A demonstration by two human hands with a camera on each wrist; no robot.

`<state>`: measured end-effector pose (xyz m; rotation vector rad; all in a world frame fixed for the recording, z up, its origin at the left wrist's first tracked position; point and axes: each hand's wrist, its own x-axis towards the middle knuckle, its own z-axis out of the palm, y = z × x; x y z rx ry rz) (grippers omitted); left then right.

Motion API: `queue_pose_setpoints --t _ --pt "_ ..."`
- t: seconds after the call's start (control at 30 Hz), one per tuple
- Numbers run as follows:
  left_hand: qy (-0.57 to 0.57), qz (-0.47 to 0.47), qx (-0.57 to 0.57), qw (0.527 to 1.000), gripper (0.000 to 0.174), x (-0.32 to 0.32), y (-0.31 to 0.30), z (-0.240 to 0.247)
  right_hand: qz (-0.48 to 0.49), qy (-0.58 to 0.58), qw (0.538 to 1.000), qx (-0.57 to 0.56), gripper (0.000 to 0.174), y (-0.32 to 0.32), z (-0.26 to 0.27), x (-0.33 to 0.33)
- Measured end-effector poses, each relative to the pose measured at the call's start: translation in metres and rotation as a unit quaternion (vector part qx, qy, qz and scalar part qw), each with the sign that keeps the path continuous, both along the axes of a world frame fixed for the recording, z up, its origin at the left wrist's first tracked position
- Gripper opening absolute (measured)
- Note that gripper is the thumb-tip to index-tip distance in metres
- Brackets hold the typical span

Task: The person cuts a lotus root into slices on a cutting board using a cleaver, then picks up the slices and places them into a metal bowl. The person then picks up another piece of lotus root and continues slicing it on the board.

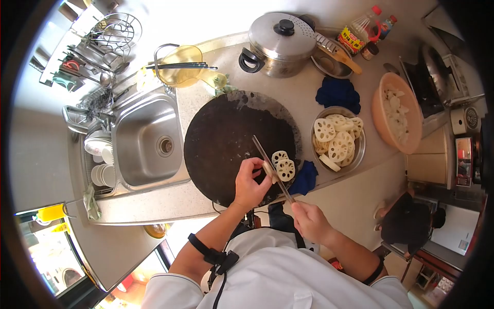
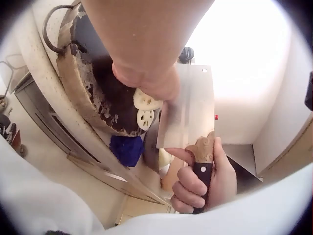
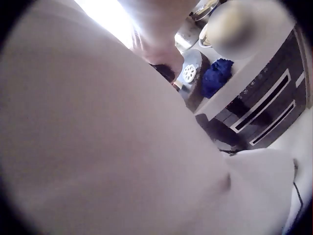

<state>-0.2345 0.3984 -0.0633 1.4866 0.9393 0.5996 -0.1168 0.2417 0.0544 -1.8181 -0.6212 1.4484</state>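
Observation:
My right hand [image 1: 311,221] grips the dark handle of a broad cleaver [image 2: 190,112], its blade standing on edge over the round dark chopping block [image 1: 221,139]. On the blade's left side, my left hand [image 1: 249,183] pinches a pale piece of lotus root [image 1: 268,169] between thumb and fingers, right at the blade. Two lotus root slices [image 1: 286,170] with round holes lie on the block, just right of the blade. The left wrist view shows the blade's flat face, with the left fingers largely hidden. In the right wrist view a sleeve covers most of the picture.
Right of the block stands a metal bowl [image 1: 364,147] of lotus root slices, with a blue cloth [image 1: 304,178] between. A pink basin [image 1: 380,116], another blue cloth [image 1: 337,95] and a lidded pot [image 1: 280,51] sit behind. A sink [image 1: 146,149] lies left; another person [image 1: 409,221] is at right.

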Motion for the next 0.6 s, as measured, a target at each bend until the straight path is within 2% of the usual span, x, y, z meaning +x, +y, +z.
queue_pose_setpoints --t 0.03,0.07,0.17,0.27,0.33,0.37,0.43,0.53,0.6 --pt "0.028 -0.009 0.053 0.998 0.037 0.0 -0.001 0.004 -0.005 0.013 1.0 0.003 0.039 -0.007 0.003 -0.001" --pt "0.028 -0.008 0.052 0.998 0.037 0.0 -0.001 0.006 -0.01 0.027 1.0 0.006 0.046 -0.013 0.004 -0.001" --pt "0.02 -0.005 0.048 0.999 0.036 0.001 -0.001 0.005 -0.015 0.034 0.999 -0.004 0.045 -0.023 0.006 -0.002" --pt "0.026 0.002 0.031 0.999 0.035 0.001 0.0 0.003 -0.011 0.056 0.998 0.011 0.044 -0.014 0.003 0.0" --pt "-0.014 0.01 0.002 1.0 0.036 -0.001 -0.003 -0.003 -0.015 0.058 0.998 0.026 0.043 -0.002 -0.004 -0.005" --pt "-0.024 0.021 -0.038 0.999 0.036 -0.001 -0.004 -0.004 -0.023 0.052 0.998 0.036 0.042 0.002 -0.006 -0.002" --pt "-0.02 0.012 -0.047 0.999 0.035 -0.001 -0.004 -0.005 -0.033 0.019 0.996 0.086 0.039 0.011 -0.017 -0.002" --pt "-0.008 0.014 -0.038 0.999 0.035 -0.001 -0.002 -0.01 0.054 -0.01 0.998 0.028 0.04 0.021 -0.01 0.011" --pt "0.001 0.01 -0.026 1.0 0.035 0.001 -0.003 -0.005 0.033 -0.014 0.999 0.018 0.041 0.011 -0.003 0.009"
